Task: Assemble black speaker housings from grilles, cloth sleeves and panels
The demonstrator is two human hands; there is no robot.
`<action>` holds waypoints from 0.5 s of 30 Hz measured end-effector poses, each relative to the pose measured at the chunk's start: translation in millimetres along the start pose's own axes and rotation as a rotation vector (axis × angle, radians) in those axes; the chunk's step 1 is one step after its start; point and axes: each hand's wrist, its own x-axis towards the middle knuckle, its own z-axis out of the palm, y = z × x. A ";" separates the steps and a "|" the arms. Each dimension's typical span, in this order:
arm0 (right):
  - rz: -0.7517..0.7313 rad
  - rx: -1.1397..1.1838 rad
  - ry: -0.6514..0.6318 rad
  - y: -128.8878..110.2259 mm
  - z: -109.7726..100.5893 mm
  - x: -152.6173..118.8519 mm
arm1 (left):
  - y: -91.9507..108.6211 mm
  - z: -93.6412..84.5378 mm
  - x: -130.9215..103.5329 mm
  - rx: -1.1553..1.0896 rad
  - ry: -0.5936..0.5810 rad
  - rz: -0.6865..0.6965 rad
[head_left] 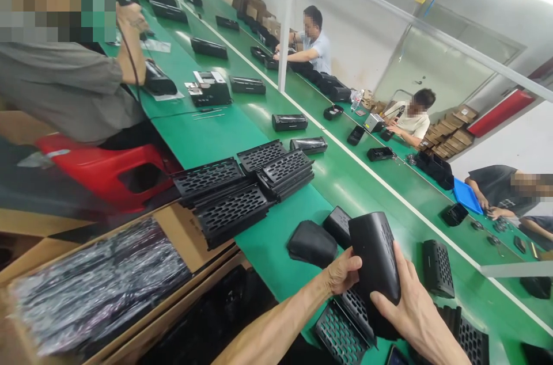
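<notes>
A black rounded casing (375, 258), with slots along one side, is held up off the green table between both my hands. My left hand (343, 273) grips its left edge, thumb bent against it. On the lower right side, my right hand (406, 301) is wrapped round it with the thumb across the front. Directly below lie black perforated panels (341, 333). Behind the casing rest a black curved piece (311, 243) and another black casing (337, 224).
Stacked perforated panels (233, 204) lie on the green table (276, 238). At lower left is a cardboard box (173, 232) with plastic-wrapped parts. A person sits at left on a red stool (108, 169); others work across the line. A white post (285, 25) rises ahead.
</notes>
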 end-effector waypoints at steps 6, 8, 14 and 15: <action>-0.063 0.198 0.228 1.5 -5.8 -15.1 | 20.6 8.6 12.0 0.067 0.054 0.059; -0.047 0.289 0.441 2.8 11.8 -28.7 | 30.4 9.7 13.1 0.092 0.083 0.092; -0.119 0.271 0.791 -2.4 65.6 -22.3 | 32.9 11.2 18.0 0.143 0.156 0.128; -0.154 0.266 0.838 -2.6 66.0 -17.0 | 31.3 11.4 19.7 0.151 0.155 0.129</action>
